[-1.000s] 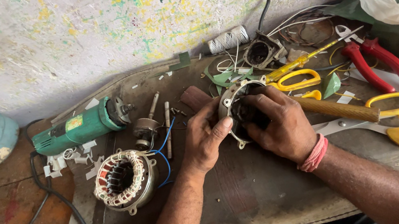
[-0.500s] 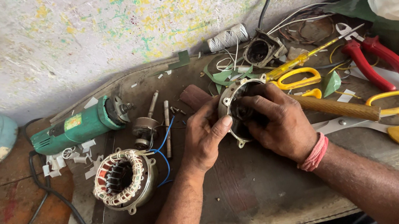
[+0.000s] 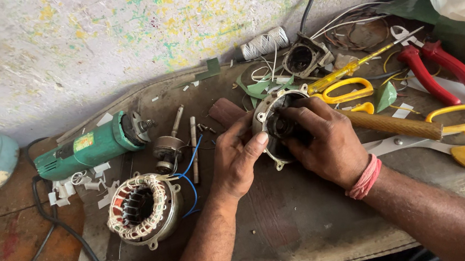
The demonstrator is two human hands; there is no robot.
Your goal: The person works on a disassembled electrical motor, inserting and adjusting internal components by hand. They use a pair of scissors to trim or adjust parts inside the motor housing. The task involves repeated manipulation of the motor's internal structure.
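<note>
The round metal motor housing (image 3: 272, 119) sits on the worn surface (image 3: 295, 219), gripped by both of you: your left hand (image 3: 238, 159) clasps its near rim, your right hand (image 3: 323, 138) covers it. A wound stator (image 3: 142, 206) lies left.

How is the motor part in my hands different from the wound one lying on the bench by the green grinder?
The round metal housing is gripped by the left hand and right hand; the wound stator lies untouched. The housing shows bare metal, tilted on edge; the stator lies flat, wrapped in pale coils with blue wires. Both are round with mounting lugs.
</note>
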